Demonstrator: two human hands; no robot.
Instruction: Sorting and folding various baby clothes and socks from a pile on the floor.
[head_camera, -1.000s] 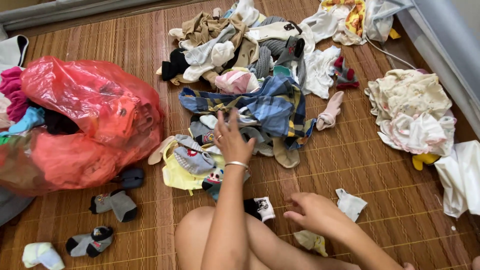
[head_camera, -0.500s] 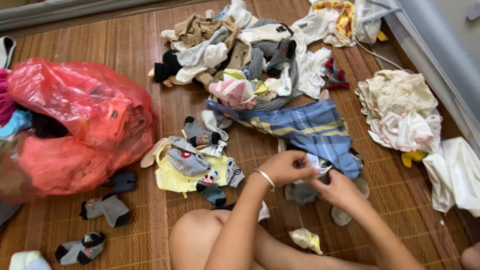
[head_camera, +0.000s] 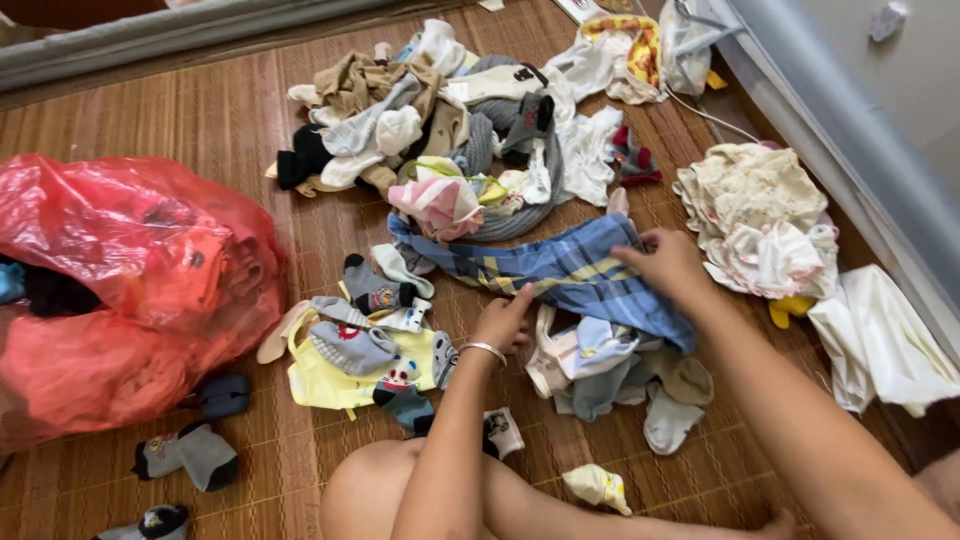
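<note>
Since half second ago: hands spread apart, blue plaid garment (head_camera: 580, 275) pulled flatter across floor mat (head_camera: 200, 110). Left hand (head_camera: 505, 318) pinches near edge, fingers closed on cloth; right hand (head_camera: 668, 265) grips far end, fingers curled over fabric. Two-point hold likely keeps cloth taut for straightening. Garment lies between mixed clothes heap (head_camera: 450, 120) and small sock cluster (head_camera: 375, 345), partly over pale pieces. Red plastic bag (head_camera: 120, 290) sits well apart at left; folded cream clothes (head_camera: 765, 225) at right.
</note>
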